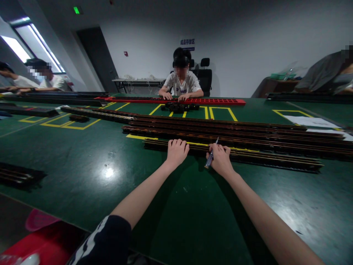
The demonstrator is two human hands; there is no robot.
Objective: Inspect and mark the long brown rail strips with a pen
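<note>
A long dark strip with thin brassy edges (275,161) lies across the green table in front of me. My left hand (178,151) is curled over its near side, fingers on the strip and thumb tucked in. Farther right, my right hand (221,159) grips a small screwdriver (209,161) with a translucent purple handle, its thin shaft pointing up and away. That hand also rests against the strip, and its fingertips are partly hidden. Just beyond lies a stack of similar long strips (248,137).
Opposite me a person (182,81) works at a long red tray (220,101), with small black parts (179,107) before it. Yellow tape outlines mark the green table (82,154). More dark strips (19,175) lie at left. White papers (311,121) sit at right.
</note>
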